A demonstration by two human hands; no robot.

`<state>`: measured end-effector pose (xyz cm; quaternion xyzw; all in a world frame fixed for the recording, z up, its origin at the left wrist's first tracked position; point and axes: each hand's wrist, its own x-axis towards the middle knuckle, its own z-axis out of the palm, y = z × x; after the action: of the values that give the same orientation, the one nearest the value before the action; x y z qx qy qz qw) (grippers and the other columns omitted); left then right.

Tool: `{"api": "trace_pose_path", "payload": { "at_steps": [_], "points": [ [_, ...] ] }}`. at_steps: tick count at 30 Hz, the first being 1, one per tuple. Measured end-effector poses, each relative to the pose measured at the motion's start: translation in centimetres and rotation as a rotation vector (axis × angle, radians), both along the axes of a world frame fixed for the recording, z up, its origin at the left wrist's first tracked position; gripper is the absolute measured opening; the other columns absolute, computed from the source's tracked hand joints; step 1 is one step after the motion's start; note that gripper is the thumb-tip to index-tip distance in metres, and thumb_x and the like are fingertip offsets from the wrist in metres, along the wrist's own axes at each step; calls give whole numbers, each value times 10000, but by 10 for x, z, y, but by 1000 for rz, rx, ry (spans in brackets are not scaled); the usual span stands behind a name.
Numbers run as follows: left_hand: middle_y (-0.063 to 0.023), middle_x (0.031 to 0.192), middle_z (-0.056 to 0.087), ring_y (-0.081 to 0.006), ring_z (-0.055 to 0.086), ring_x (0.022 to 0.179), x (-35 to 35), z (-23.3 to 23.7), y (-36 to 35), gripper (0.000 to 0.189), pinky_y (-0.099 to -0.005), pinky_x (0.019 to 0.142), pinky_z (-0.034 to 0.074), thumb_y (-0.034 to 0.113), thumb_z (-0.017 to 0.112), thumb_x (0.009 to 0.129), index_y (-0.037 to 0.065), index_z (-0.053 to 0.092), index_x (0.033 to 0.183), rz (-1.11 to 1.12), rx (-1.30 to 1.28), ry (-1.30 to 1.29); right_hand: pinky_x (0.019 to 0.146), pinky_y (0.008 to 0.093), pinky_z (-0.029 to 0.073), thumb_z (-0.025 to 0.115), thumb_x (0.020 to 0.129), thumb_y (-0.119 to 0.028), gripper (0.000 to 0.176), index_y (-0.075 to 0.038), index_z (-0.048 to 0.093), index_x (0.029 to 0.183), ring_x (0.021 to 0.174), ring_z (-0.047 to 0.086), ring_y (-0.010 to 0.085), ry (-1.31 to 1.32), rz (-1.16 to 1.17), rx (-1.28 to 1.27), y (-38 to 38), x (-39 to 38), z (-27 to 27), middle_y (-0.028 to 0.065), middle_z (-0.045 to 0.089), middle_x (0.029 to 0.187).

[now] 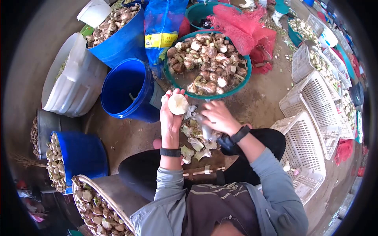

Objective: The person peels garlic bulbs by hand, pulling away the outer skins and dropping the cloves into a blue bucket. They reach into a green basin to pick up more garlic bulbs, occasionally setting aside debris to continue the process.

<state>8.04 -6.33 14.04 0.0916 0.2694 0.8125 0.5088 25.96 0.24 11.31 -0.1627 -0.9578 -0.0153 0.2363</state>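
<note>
My left hand [171,114] is closed around a peeled, cream-white round root vegetable [178,104], its cut face turned up. To its right, my right hand [221,117] has its fingers curled around a pale, blade-like tool [206,130] that points down toward my lap; motion blurs it. Below both hands lies a pile of peelings [195,142] on the ground between my knees. Just beyond my hands stands a green basin [249,74] filled with unpeeled brown and white root vegetables [210,59] in some water.
A blue bucket [126,84] stands left of the basin, beside a white tub [75,78]. Filled blue barrels [124,43] and a basket [76,179] line my left. White plastic crates [303,153] are at my right. A red mesh bag [242,27] drapes over the basin's far edge.
</note>
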Motion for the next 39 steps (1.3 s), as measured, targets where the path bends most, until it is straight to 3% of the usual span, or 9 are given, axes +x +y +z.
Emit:
{"api": "trace_pose_path", "payload": {
  "at_steps": [2,5,6,12,16,23,29,32,39],
  "points": [
    [-126,1068,592,-295,558,1052,1,-2,-2,226,-447,940,449,257,396,972,67,485,1058,5,13,21,614,356,475,568,878,-231,181,-63,550,942,695,600,245,429,94,-938,-13,-24,18,88,604,843],
    [-124,1019,604,-285,576,999,8,-13,0,251,-440,875,489,285,414,965,63,476,1065,-19,27,118,578,381,467,546,886,-219,180,-52,518,948,657,598,302,342,-56,-1456,-19,-27,46,122,600,801],
    [-126,1006,601,-279,581,982,7,-17,3,252,-443,849,502,294,415,965,65,472,1056,-12,12,184,556,408,457,508,900,-217,152,-74,510,952,635,588,337,405,32,-1031,-18,-32,0,146,594,743],
    [-66,930,592,-173,603,863,110,80,47,338,-310,733,490,361,347,954,84,531,1010,-135,8,696,612,426,427,524,764,-226,126,-107,564,772,697,576,335,-295,159,-861,-35,-28,-155,137,585,709],
    [-139,1263,442,-237,401,1209,199,108,55,606,-355,991,344,161,630,818,50,322,1328,-497,402,1057,575,452,436,510,829,-220,138,-104,557,770,676,575,333,-105,-34,-773,13,-33,-72,134,588,738],
    [-59,1100,578,-124,523,1030,53,-29,60,271,-264,897,408,89,490,924,22,496,1187,-307,-190,812,836,498,434,577,722,-167,346,-149,593,1067,1098,484,320,-309,-488,-328,149,-75,-139,108,561,1133],
    [-113,1118,549,-163,538,1002,-33,-126,48,463,-273,862,442,163,628,857,8,437,1250,-299,-477,863,887,396,419,604,812,-234,321,-140,563,1117,1108,487,274,-181,-401,-868,163,-85,-146,96,551,1162],
    [-162,1235,446,-218,484,1098,-17,-79,69,710,-320,896,436,212,729,769,16,337,1327,-80,-403,1158,927,269,406,563,905,-288,447,-38,447,1256,1073,516,174,329,133,-1665,148,-83,-58,89,515,1239],
    [-181,1131,436,-335,506,1022,8,5,46,800,-393,887,443,169,787,635,42,360,1299,183,-305,1587,832,232,448,431,976,-260,380,-9,423,1262,1015,493,70,274,70,-1773,91,-54,55,31,531,1126]
  ]
}}
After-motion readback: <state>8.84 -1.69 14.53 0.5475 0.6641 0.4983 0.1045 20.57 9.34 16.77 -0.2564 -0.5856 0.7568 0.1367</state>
